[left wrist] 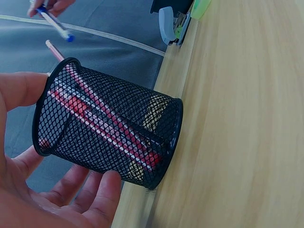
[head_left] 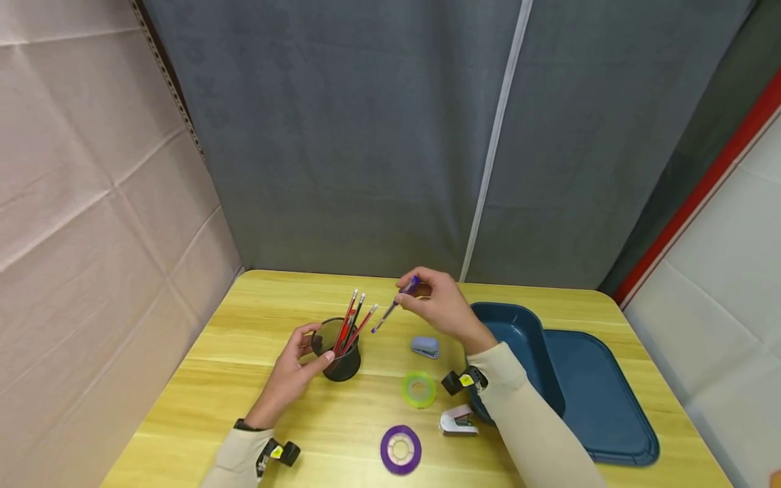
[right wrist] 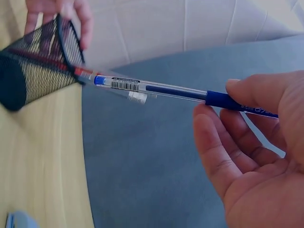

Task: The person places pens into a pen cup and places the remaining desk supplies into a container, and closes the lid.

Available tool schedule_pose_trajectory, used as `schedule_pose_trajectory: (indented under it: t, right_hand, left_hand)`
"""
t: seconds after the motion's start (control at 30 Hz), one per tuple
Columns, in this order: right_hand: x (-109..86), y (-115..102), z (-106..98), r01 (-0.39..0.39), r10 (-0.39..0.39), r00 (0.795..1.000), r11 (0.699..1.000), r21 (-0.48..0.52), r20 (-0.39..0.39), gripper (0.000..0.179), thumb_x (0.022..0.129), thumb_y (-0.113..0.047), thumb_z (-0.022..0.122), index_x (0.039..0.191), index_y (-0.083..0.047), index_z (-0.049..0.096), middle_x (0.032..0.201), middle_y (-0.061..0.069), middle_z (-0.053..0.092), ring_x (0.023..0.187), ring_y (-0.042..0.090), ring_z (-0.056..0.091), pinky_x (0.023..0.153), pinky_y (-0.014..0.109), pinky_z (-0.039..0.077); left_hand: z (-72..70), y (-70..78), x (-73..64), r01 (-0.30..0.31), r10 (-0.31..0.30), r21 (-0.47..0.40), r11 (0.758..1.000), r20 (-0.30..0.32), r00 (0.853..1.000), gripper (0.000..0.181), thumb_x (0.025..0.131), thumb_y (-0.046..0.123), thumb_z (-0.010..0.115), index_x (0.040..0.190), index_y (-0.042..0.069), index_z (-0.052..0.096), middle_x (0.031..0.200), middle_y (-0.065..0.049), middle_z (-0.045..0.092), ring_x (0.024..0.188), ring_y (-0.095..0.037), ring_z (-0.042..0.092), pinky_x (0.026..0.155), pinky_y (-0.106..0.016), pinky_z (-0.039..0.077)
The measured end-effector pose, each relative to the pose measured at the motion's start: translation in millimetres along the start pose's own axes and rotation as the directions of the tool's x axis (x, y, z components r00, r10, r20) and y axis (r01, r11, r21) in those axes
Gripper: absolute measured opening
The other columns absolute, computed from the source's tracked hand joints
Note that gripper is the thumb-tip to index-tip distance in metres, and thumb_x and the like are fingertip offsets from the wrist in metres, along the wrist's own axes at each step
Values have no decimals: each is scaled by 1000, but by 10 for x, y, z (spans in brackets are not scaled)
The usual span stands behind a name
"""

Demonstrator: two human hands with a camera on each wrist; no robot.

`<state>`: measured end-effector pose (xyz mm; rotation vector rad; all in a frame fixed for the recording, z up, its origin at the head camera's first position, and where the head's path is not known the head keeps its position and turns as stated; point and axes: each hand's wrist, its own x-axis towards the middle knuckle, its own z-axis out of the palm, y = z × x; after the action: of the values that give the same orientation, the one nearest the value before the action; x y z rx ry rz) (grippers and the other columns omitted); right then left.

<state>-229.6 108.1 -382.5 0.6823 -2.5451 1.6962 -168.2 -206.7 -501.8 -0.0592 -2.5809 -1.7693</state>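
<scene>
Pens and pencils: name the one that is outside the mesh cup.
The blue clear-barrelled pen, pinched by the right hand; the others, including the red pencils, lean in the mesh cup.

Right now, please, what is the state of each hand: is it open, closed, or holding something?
Left hand: holding the black mesh cup, fingers around its side.
Right hand: holding a blue pen.

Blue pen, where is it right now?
In the head view, the blue pen is in the person's right hand, just to the right of the pencils in the black mesh cup.
</scene>
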Motion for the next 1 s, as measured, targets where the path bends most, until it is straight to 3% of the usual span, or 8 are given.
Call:
schedule_pose_trajectory:
  t: [0.3, 0.43, 0.57, 0.7, 1.0]
  right_hand:
    - [-3, -172, 230, 86, -86, 996, 995, 57, -5, 19, 97, -11, 78, 115, -9, 72, 108, 8, 74, 88, 23, 73, 78, 24, 63]
    - [23, -164, 383, 109, -107, 994, 992, 68, -22, 17, 96, -10, 78, 112, -7, 71, 107, 8, 74, 85, 19, 73, 74, 23, 62]
    - [41, -97, 536, 127, -124, 992, 989, 82, -33, 16, 95, -9, 79, 110, -8, 71, 103, 9, 74, 86, 26, 76, 73, 23, 62]
    - [30, -48, 634, 129, -126, 992, 988, 88, -30, 16, 95, -9, 79, 109, -8, 72, 102, 8, 75, 87, 27, 77, 73, 24, 63]
    - [2, 2, 751, 90, -90, 996, 996, 27, -22, 15, 94, -11, 81, 106, -12, 72, 102, 2, 76, 87, 12, 76, 78, 24, 63]
  left_hand:
    - [5, 12, 5, -6, 6, -11, 1000, 6, 1000, 67, 97, 30, 78, 155, 21, 44, 150, -21, 51, 138, -46, 51, 107, -62, 49]
    - [14, 26, 11, 2, -2, -15, 1000, 1, 1000, 68, 97, 29, 78, 155, 21, 44, 150, -22, 50, 138, -46, 51, 107, -63, 48]
    - [23, 34, 22, 10, -10, -18, 1000, 3, 1000, 67, 98, 31, 78, 155, 22, 44, 150, -22, 49, 138, -47, 51, 107, -62, 49]
    - [27, 31, 26, 13, -13, -22, 1000, 11, 1000, 67, 98, 31, 78, 155, 23, 44, 150, -21, 49, 138, -46, 51, 105, -61, 51]
    - [6, 37, 16, 20, -20, -22, 1000, 9, 1000, 67, 98, 33, 77, 155, 24, 43, 151, -21, 48, 138, -47, 50, 105, -61, 50]
